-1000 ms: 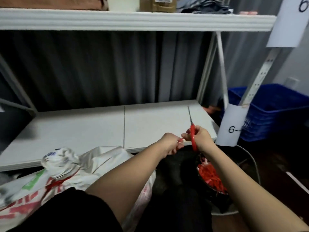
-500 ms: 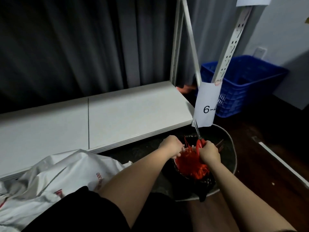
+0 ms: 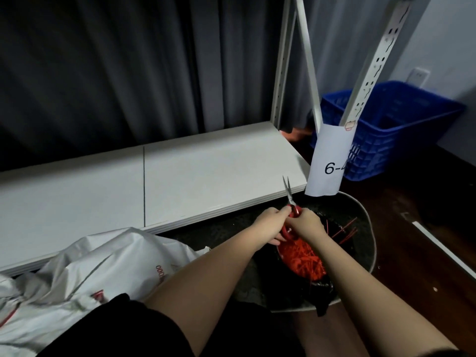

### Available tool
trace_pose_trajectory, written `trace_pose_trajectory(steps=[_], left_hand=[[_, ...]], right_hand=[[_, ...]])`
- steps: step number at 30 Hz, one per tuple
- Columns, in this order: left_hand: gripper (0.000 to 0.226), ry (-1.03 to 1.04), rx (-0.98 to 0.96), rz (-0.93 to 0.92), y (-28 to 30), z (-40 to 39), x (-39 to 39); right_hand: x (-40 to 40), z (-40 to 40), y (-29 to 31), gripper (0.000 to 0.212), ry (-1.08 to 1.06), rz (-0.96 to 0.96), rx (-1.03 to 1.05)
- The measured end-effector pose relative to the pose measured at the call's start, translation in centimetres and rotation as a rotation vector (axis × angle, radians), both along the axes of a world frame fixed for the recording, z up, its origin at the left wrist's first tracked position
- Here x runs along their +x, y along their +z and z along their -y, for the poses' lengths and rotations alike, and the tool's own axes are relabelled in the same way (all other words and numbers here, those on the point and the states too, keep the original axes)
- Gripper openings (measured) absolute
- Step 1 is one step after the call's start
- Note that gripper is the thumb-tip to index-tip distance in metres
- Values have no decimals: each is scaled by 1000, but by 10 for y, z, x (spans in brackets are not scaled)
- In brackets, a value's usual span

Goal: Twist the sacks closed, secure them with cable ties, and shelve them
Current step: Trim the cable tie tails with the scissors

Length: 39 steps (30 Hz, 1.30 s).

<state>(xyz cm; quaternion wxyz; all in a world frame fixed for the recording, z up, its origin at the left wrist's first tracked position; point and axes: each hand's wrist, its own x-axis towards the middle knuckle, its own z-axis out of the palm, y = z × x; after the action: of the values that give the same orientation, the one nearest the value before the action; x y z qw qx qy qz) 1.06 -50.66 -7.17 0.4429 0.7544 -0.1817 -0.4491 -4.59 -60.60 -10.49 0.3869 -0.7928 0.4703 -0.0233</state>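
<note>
A white printed sack (image 3: pixel 85 274) lies crumpled on the floor at lower left, in front of the white bottom shelf (image 3: pixel 159 181). Red cable ties (image 3: pixel 302 258) fill a black bag inside a grey tub (image 3: pixel 365 228) right of the sack. My right hand (image 3: pixel 305 225) grips red-handled scissors (image 3: pixel 292 210) with the blades pointing up, just above the ties. My left hand (image 3: pixel 270 224) sits against the scissors' handles with fingers curled; what it pinches is hidden.
A shelf upright with a paper label reading "6-" (image 3: pixel 328 161) stands behind the tub. A blue plastic crate (image 3: pixel 381 130) sits on the dark floor at right. A dark curtain hangs behind the shelf.
The view dropped from the upper shelf to the floor. Both hands came down with the scissors from shelf-edge height to just above the tub of cable ties.
</note>
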Motion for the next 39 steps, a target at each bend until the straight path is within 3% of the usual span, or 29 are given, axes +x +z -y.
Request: trace_pose_trajectory(steps=[3, 5, 8, 13, 21, 26, 33, 39], left_hand=[[23, 129, -52, 107, 6, -6, 13], [18, 196, -73, 136, 8, -11, 28], [20, 262, -55, 224, 6, -15, 53], [27, 251, 65, 439, -12, -6, 86], [16, 285, 40, 220, -45, 18, 130], [13, 324, 93, 228, -81, 10, 155], [11, 297, 130, 275, -114, 5, 179], [13, 280, 117, 267, -121, 11, 186]], right_hand=[[21, -6, 17, 20, 107, 106, 34], [34, -7, 26, 15, 195, 138, 76], [58, -5, 33, 17, 302, 67, 92], [102, -2, 35, 33, 407, -204, -219], [161, 31, -19, 35, 371, -281, -286], [176, 63, -54, 46, 153, -266, -229], [199, 85, -76, 31, 161, -319, -406], [219, 83, -97, 37, 171, -327, -447]])
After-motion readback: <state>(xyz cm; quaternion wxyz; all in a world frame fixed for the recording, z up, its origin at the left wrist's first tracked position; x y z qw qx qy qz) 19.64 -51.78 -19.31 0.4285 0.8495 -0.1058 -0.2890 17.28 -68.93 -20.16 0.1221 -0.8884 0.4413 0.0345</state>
